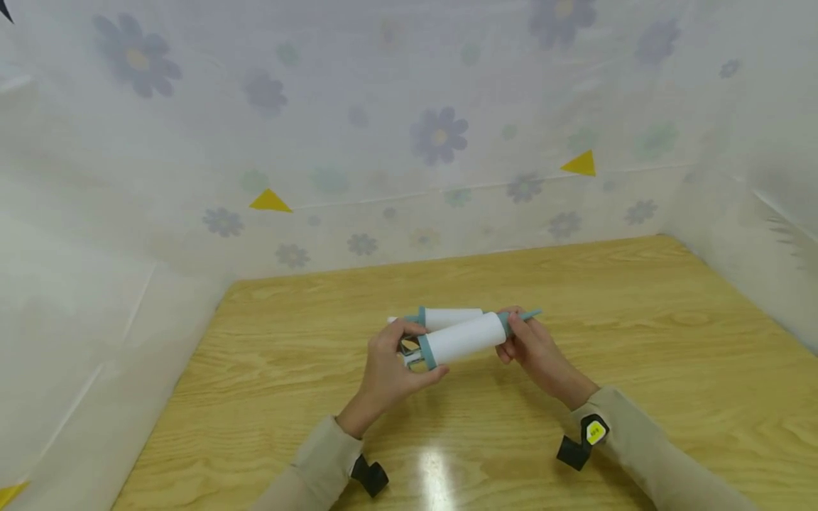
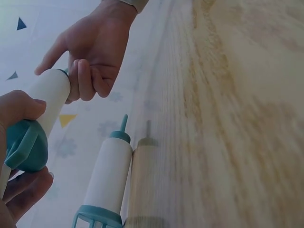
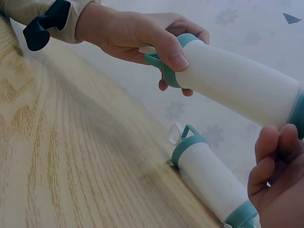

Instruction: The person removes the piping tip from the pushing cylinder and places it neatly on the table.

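Soft, even light leaves glare [image 1: 435, 480] on the tabletop [image 1: 255, 383].

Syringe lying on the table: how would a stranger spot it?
On the wood-grain table, find the left hand and right hand. Just behind the held syringe lies another teal-ended white syringe. Only this one rests on the table.

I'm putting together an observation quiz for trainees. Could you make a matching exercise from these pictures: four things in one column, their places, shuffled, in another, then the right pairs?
Column one
1. Left hand
2. Right hand
3. Second syringe
4. Yellow triangles

Column two
A. Lying on the wooden table
B. At the nozzle end of the held syringe
C. On the pale sheeting
D. At the handle end of the held syringe

Right pairs: 1-D, 2-B, 3-A, 4-C
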`<state>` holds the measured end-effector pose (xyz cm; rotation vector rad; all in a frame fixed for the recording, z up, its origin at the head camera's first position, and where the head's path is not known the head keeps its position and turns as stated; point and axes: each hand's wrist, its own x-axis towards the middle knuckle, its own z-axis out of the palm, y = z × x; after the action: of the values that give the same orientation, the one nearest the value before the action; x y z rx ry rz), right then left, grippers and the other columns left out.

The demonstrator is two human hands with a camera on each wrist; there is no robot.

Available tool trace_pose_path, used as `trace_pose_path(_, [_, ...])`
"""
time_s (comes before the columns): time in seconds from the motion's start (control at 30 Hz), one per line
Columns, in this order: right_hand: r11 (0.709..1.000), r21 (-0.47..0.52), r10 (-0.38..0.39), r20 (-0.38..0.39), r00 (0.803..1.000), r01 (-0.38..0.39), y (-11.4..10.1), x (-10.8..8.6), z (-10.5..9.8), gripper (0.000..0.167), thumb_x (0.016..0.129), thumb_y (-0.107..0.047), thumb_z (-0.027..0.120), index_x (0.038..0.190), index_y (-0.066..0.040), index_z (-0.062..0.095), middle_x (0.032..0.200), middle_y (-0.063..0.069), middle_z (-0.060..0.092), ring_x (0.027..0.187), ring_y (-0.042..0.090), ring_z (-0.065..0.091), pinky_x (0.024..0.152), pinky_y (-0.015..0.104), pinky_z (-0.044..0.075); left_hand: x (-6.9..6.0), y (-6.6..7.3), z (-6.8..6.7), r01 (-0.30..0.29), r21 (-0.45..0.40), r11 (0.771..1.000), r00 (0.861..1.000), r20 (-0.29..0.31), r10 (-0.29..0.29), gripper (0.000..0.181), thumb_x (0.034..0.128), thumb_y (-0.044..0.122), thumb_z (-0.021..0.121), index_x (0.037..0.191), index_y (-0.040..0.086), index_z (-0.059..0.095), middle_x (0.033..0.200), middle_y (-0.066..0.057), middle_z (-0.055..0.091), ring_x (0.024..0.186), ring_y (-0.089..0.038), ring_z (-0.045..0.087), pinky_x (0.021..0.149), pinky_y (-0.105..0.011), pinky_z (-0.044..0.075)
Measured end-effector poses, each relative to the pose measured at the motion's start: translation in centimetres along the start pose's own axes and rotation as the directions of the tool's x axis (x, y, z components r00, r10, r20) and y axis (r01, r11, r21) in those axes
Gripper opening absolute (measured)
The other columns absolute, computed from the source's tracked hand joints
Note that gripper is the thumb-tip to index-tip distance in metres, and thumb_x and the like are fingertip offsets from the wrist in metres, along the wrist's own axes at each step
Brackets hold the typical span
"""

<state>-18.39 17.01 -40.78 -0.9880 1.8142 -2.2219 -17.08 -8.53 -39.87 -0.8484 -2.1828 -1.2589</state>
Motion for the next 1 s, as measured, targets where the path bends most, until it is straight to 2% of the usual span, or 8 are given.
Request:
trace_pose_path(0.13, [0.998,-0.046,0.042,-0.06,0.997,-0.044,0.15,-0.01,0.07,0.026,0.108,-0.025,0.021,0.101,-0.016,0.044,0.066,-0.002,0.036,0.055,0.02,0.032,0.054,0.026,0.035,0.01,-0.01,0.05,-0.029,0.016,0.999,1.0,-0.008,0.03,0.05,0.0617,0.015,0.09,0.1,0.006,0.059,0.094,-0.009,0.066,0.073,-0.017,0.063,0.056,-0.018,0.05])
trace_pose_path(0.27, [0.992,-0.076,0.092,-0.131,0.987,-0.102,0.18,-0.11,0.23,0.023,0.108,-0.025,0.027,0.091,-0.014,0.038,0.065,-0.007,0.04,0.055,0.008,0.039,0.052,0.023,0.036,-0.05,-0.06,0.17,-0.028,0.004,1.0,1.0,-0.005,0.028,0.049,0.0622,0.015,0.09,0.099,0.006,0.059,0.094,-0.01,0.067,0.073,-0.017,0.064,0.056,-0.018,0.05])
trace_pose_path(0.4, [0.989,-0.079,0.108,-0.171,0.979,-0.123,0.13,-0.14,0.32,0.025,0.107,-0.025,0.03,0.086,-0.014,0.035,0.063,-0.009,0.04,0.054,0.005,0.04,0.052,0.021,0.037,-0.09,-0.06,0.27,-0.021,-0.007,1.0,1.0,-0.002,0.021,0.048,0.0628,0.015,0.089,0.099,0.006,0.06,0.094,-0.01,0.067,0.073,-0.017,0.064,0.056,-0.018,0.051])
trace_pose_path(0.63, [0.993,-0.068,0.085,-0.182,0.98,-0.098,0.18,-0.14,0.3,0.023,0.107,-0.023,0.031,0.087,-0.015,0.038,0.064,-0.009,0.041,0.054,0.003,0.041,0.052,0.019,0.039,-0.12,-0.16,0.32,0.009,0.003,1.0,1.0,0.013,-0.009,0.048,0.063,0.017,0.089,0.099,0.006,0.06,0.094,-0.009,0.067,0.073,-0.017,0.065,0.057,-0.017,0.051])
trace_pose_path(0.83, [0.994,-0.065,0.072,-0.181,0.981,-0.085,0.23,-0.11,0.27,0.021,0.107,-0.021,0.032,0.088,-0.014,0.039,0.066,-0.009,0.041,0.055,0.004,0.04,0.053,0.019,0.038,-0.18,-0.1,0.32,0.032,-0.039,0.999,0.999,0.022,-0.031,0.045,0.0643,0.016,0.089,0.098,0.006,0.061,0.094,-0.011,0.067,0.074,-0.02,0.066,0.057,-0.02,0.052])
trace_pose_path(1.0, [0.997,-0.028,0.067,-0.166,0.984,-0.072,0.07,-0.12,0.32,0.018,0.107,-0.018,0.031,0.091,-0.012,0.039,0.069,-0.009,0.042,0.056,0.004,0.039,0.053,0.019,0.038,-0.2,-0.08,0.22,0.118,-0.122,0.986,0.992,0.061,-0.111,0.041,0.067,0.016,0.087,0.099,0.007,0.062,0.098,-0.011,0.066,0.077,-0.02,0.067,0.06,-0.024,0.055])
